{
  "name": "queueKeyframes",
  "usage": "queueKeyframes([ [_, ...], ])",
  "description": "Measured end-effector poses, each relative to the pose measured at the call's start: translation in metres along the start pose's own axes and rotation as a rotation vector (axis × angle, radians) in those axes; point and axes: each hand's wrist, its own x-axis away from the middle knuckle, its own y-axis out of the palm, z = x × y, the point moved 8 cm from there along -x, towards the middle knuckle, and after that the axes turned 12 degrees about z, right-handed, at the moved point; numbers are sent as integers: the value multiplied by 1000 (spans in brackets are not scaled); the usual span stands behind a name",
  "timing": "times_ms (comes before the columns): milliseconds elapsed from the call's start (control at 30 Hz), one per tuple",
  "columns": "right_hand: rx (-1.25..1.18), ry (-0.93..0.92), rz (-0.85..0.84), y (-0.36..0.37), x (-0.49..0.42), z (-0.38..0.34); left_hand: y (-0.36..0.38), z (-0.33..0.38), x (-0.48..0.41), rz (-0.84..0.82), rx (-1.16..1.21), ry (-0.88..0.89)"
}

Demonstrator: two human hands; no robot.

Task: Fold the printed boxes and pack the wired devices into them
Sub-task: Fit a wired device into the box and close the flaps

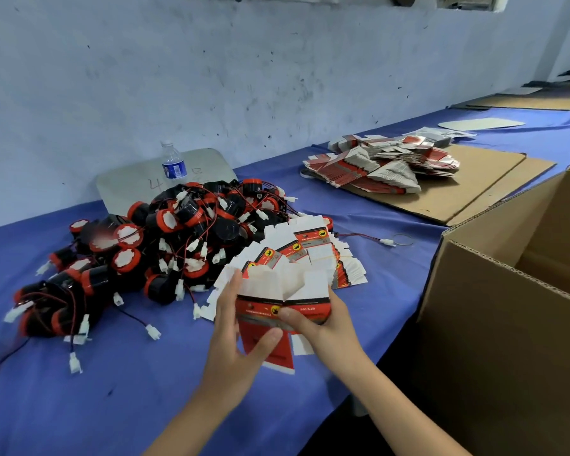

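Holding: both hands grip one printed box [282, 309], half-opened, above the near part of the table.
Left hand [236, 343]: fingers curled round the box's left side, thumb pressed on the red lower flap.
Right hand [323, 327]: thumb on the red front panel, fingers wrapped behind the right side; fingertips hidden.
Box state: white top flaps standing up and spread, red lower flap hanging toward the near edge; not yet squared.
Flat box blanks [313, 255]: fanned stack lying just beyond the hands, touching the device pile.
Wired devices [152, 245]: heap of black and red round units with red-black leads and white connectors, left and far of the hands.
Stray lead [366, 237]: stretched right of the pile, white connector at its end.
Second blank stack [382, 166]: far right, on a brown cardboard sheet [468, 189].
Cardboard carton [507, 311]: open, right of the table.
Water bottle [173, 162]: upright behind the pile, against the wall.
Table [112, 390]: covered in blue cloth.
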Motion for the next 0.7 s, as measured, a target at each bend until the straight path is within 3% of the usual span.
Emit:
queueKeyframes([
  [267,-170,123,5,6,11,3,10,19,2,56,-261,247],
  [467,-257,187,-138,22,19,7,15,26,8,5,-188,311],
  [700,-275,198,-58,21,22,12,13,34,11,-25,-209,333],
])
